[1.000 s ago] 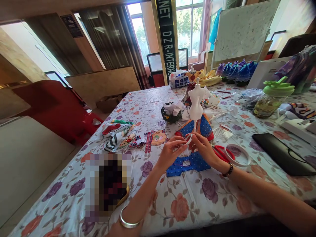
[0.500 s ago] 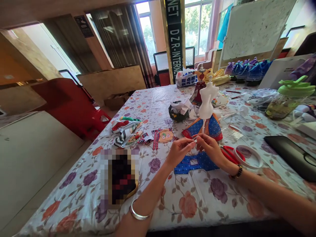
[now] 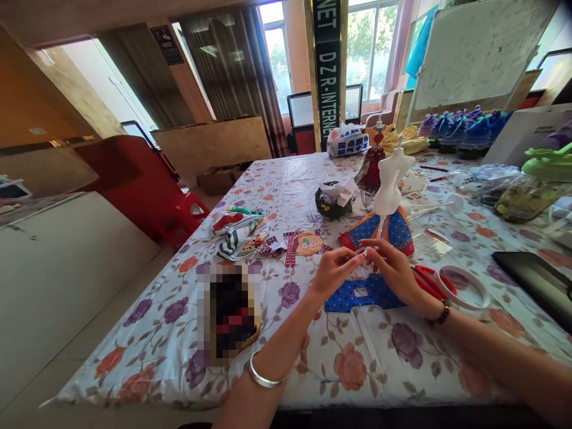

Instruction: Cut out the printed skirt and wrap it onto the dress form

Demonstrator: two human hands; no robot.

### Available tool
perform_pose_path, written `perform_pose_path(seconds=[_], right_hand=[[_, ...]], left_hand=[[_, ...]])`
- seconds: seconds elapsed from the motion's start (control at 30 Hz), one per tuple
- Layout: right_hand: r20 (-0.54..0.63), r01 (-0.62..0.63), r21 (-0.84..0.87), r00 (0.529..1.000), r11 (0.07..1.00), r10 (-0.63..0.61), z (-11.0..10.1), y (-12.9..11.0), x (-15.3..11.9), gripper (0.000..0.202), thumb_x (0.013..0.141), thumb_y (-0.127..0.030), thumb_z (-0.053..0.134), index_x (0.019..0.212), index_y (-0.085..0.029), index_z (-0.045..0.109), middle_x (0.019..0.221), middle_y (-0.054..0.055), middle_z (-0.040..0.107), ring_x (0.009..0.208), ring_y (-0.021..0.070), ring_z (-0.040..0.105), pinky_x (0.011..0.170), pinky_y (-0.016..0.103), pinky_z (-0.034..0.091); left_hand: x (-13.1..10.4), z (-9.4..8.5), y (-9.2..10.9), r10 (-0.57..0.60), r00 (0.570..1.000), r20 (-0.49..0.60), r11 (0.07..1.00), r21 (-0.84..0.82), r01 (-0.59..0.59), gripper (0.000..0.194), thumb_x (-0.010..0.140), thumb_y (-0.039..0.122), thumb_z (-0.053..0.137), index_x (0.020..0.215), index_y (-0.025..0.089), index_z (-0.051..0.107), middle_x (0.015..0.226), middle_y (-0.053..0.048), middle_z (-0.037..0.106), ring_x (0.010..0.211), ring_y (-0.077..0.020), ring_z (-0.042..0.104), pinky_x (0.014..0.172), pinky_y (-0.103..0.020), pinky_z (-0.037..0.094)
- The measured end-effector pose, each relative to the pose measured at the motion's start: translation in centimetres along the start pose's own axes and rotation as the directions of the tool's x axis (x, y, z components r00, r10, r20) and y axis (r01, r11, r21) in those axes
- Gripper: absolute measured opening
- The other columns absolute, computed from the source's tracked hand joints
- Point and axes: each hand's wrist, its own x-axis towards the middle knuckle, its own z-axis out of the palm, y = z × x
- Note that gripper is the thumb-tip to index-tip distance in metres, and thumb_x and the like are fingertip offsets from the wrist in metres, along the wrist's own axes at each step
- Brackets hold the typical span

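Note:
My left hand (image 3: pixel 337 271) and my right hand (image 3: pixel 393 268) meet fingertip to fingertip, closed in a pinch on a tiny white piece (image 3: pixel 365 252) too small to name. Under them lies a blue dotted fabric piece (image 3: pixel 361 293) with a small pale rectangle on it. Just behind my hands stands a small white mannequin (image 3: pixel 393 179) on a stand. At its foot spreads a blue, orange and red fabric piece (image 3: pixel 404 232). To the left a cut-out cloth (image 3: pixel 308 244) with an orange panel and red patterned strips lies flat.
Red-handled scissors (image 3: pixel 431 283) and a white tape roll (image 3: pixel 462 288) lie right of my hands. A black case (image 3: pixel 536 286) is farther right. Fabric scraps (image 3: pixel 241 232) and a blurred-out object (image 3: pixel 232 313) lie left. Behind are a dark bowl (image 3: pixel 333 205), a dressed mannequin (image 3: pixel 372 164) and a green-lidded jar (image 3: pixel 531 190).
The whole view has shifted, so things appear a little farther right. My hands remain together over the blue fabric, fingers pinched much as before.

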Motion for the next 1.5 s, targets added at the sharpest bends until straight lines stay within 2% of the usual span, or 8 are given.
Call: perform_pose_path(seconds=[0.1,0.27,0.47,0.73,0.9,1.13,1.33,1.5], right_hand=[[0.0,0.101,-0.04,0.995,0.994,-0.101,-0.2,-0.3,0.0,0.025,0.084,-0.038,0.053,0.1,-0.023,0.064,0.104,0.006,0.059,0.073,0.015,0.057,0.057,0.026,0.048],[0.023,0.425,-0.21,0.903,0.881,-0.43,-0.5,0.0,0.1,0.019,0.08,-0.025,0.061,0.098,-0.024,0.066,0.098,0.006,0.062,0.071,0.0151,0.061,0.061,0.028,0.051],[-0.051,0.453,-0.236,0.878,0.86,-0.477,-0.7,0.7,0.2,0.019,0.076,-0.022,0.066,0.094,-0.027,0.069,0.092,0.005,0.065,0.081,0.0187,0.063,0.069,0.031,0.052],[-0.125,0.39,-0.223,0.897,0.894,-0.423,-0.8,-0.3,0.0,0.013,0.081,-0.023,0.06,0.089,-0.027,0.069,0.088,0.004,0.067,0.081,0.0193,0.063,0.071,0.033,0.052],[-0.185,0.302,-0.209,0.922,0.93,-0.341,-0.8,-0.7,0.0,0.007,0.079,-0.027,0.062,0.084,-0.024,0.067,0.089,0.005,0.059,0.076,0.0177,0.059,0.061,0.031,0.05],[-0.045,0.253,-0.091,0.965,0.963,-0.258,-0.5,-0.9,-0.3,0.01,0.084,-0.027,0.054,0.087,-0.022,0.062,0.087,0.005,0.06,0.07,0.0155,0.057,0.056,0.028,0.049],[0.017,0.193,-0.014,0.981,0.981,-0.192,-0.5,-0.7,-0.4,0.012,0.085,-0.03,0.052,0.084,-0.021,0.06,0.087,0.005,0.059,0.062,0.0136,0.053,0.054,0.028,0.047],[0.032,0.141,0.081,0.989,0.987,-0.144,-0.5,-0.8,-0.2,0.016,0.085,-0.034,0.052,0.079,-0.021,0.058,0.082,0.003,0.056,0.056,0.0117,0.051,0.049,0.026,0.044]], left_hand=[[0.0,0.0,0.0,0.004,0.999,-0.034,1.0,0.005,-0.004,0.033,0.076,0.043,0.057,0.07,0.01,0.059,0.062,0.001,0.05,0.056,-0.0069,0.039,0.051,-0.02,0.029],[0.1,-0.1,-0.4,0.016,0.999,-0.03,1.0,0.013,-0.015,0.033,0.076,0.043,0.057,0.07,0.01,0.06,0.061,0.001,0.049,0.055,-0.0068,0.038,0.05,-0.02,0.028],[0.1,-0.1,-0.5,0.051,0.999,0.019,0.998,0.023,-0.051,0.034,0.078,0.042,0.055,0.074,0.01,0.064,0.068,-0.002,0.055,0.06,-0.0082,0.044,0.054,-0.02,0.032],[0.1,-0.1,0.2,0.104,0.994,0.027,0.994,0.041,-0.105,0.03,0.082,0.039,0.052,0.08,0.013,0.067,0.079,-0.005,0.059,0.074,-0.0122,0.052,0.067,-0.021,0.04],[0.2,-0.1,-0.1,0.114,0.993,-0.001,0.993,0.009,-0.114,0.026,0.079,0.037,0.057,0.079,0.013,0.067,0.09,-0.007,0.058,0.085,-0.0146,0.055,0.071,-0.022,0.044],[0.4,-0.1,-0.4,0.117,0.993,-0.029,0.99,-0.072,-0.119,0.021,0.073,0.029,0.065,0.086,0.014,0.058,0.091,-0.003,0.056,0.085,-0.012,0.057,0.077,-0.023,0.046],[0.5,-0.3,-0.3,0.076,0.993,-0.091,0.991,-0.103,-0.085,0.051,0.063,0.026,0.074,0.106,0.02,0.046,0.084,0.003,0.047,0.069,-0.0064,0.055,0.068,-0.02,0.048],[0.6,-0.5,-0.4,0.054,0.996,-0.074,0.998,-0.024,-0.056,0.046,0.061,0.028,0.075,0.101,0.018,0.053,0.088,0.0,0.049,0.071,-0.0085,0.056,0.07,-0.023,0.048]])
